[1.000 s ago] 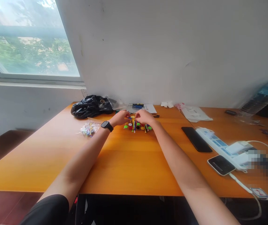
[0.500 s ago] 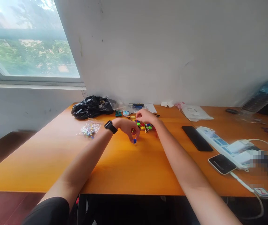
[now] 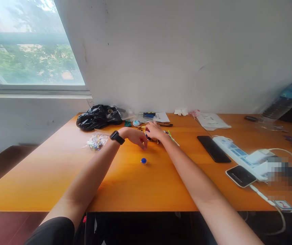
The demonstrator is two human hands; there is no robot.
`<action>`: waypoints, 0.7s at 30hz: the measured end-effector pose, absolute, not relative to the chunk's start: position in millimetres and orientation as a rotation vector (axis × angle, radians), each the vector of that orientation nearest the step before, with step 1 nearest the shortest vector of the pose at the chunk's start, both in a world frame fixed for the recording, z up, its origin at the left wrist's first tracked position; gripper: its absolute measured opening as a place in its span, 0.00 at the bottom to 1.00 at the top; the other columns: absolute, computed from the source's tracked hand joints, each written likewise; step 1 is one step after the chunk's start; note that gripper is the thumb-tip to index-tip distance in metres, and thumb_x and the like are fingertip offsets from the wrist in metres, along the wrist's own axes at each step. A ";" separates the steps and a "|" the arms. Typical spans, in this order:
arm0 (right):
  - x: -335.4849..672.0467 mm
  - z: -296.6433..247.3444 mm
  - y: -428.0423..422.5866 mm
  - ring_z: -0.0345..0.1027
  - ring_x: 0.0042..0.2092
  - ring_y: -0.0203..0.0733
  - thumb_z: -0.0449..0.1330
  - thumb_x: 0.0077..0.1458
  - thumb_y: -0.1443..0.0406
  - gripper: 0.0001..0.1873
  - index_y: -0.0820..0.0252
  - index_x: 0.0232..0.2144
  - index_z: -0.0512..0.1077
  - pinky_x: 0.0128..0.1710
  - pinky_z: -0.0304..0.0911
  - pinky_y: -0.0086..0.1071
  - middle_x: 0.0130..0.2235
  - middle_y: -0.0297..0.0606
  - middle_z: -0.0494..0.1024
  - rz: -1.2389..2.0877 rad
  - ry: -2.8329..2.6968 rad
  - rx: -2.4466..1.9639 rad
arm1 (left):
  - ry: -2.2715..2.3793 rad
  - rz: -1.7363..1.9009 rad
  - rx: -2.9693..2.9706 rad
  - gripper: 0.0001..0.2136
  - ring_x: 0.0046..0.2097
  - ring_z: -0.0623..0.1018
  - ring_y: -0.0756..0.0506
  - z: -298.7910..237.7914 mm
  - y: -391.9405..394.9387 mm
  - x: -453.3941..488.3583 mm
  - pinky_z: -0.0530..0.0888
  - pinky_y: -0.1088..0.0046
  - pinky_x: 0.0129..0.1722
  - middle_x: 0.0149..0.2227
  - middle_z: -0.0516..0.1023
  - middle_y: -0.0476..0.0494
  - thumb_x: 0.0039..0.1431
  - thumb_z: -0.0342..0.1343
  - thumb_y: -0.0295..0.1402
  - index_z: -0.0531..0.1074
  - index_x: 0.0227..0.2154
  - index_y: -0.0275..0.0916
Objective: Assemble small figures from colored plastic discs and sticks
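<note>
A small round blue piece with a clear rim (image 3: 143,161) lies alone on the wooden table in front of my hands. My left hand (image 3: 136,137), a black watch (image 3: 117,137) on its wrist, hangs just beyond that piece, fingers loosely bent downward and nothing visible in them. To its right, my right hand (image 3: 154,130) reaches into a pile of small colourful plastic parts (image 3: 170,134), its fingers curled down among them. A bit of blue shows at those fingertips; what they hold is hidden. The hand covers much of the pile.
A clear bag of small parts (image 3: 97,141) lies left of my left wrist, with a black plastic bag (image 3: 100,117) behind it. On the right are a black phone (image 3: 213,149), a white power strip (image 3: 234,154) with cables and a white device (image 3: 240,176).
My left hand has let go of the blue piece and drawn back from it, leaving it on the table. My right hand has shifted slightly left and down over the parts, covering more of them.
</note>
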State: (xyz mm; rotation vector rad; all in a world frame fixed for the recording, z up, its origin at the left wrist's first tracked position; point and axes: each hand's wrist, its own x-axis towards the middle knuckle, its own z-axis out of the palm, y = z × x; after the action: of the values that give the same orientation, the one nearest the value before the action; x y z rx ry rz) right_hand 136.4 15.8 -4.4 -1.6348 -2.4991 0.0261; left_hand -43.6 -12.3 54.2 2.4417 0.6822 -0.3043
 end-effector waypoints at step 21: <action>138.8 -8.6 20.0 0.61 0.57 0.60 0.65 0.66 0.67 0.02 0.58 0.41 0.76 0.53 0.63 0.42 0.54 0.47 0.72 0.080 -2.479 -1.653 | 1.277 0.218 2.731 0.22 0.34 0.79 0.42 19.9 -3.4 -36.2 0.64 0.70 0.30 0.32 0.82 0.44 0.48 0.71 0.56 0.77 0.30 0.42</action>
State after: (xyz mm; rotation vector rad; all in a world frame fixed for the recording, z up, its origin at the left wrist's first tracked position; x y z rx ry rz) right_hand 138.8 20.0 -8.6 -1.6531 -2.4792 0.0796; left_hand -36.2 -3.4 19.9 2.7314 1.2769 0.2183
